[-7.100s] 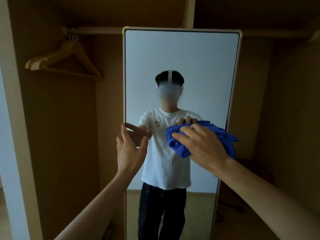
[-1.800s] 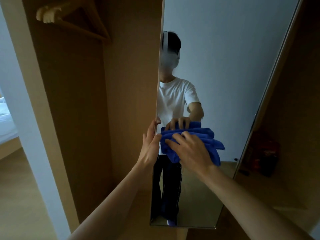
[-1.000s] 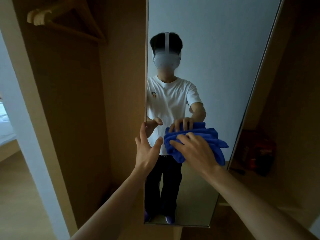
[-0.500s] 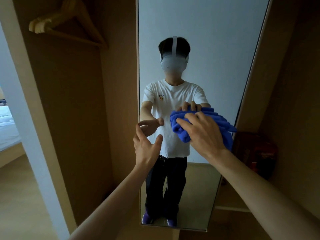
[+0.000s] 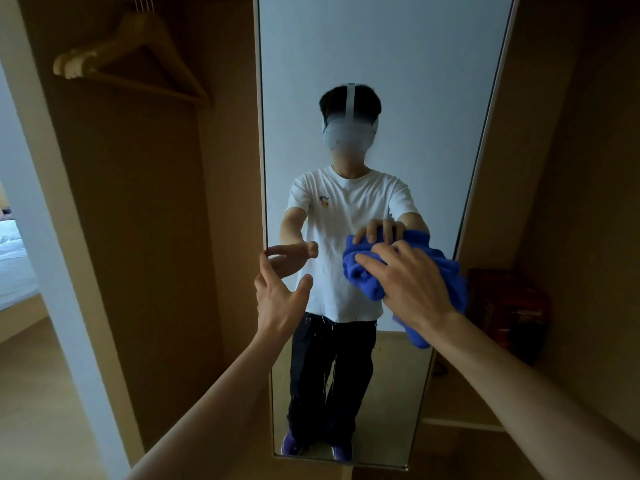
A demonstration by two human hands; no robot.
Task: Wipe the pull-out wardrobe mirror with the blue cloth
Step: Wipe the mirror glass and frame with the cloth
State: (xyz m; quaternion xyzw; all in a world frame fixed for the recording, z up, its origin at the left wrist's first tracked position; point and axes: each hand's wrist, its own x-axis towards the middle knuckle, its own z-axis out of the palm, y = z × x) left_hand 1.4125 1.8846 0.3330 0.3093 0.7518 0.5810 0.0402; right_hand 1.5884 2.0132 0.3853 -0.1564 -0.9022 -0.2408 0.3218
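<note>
The right hand, gripping the cloth, has swept across the mirror to its right edge, finishing a mid-height pass; the left hand now hovers open.

A home bedroom: a wooden wardrobe with a coat hanger at 10 o'clock, its pull-out mirror at 12, a white-sheeted bed at 9.
</note>
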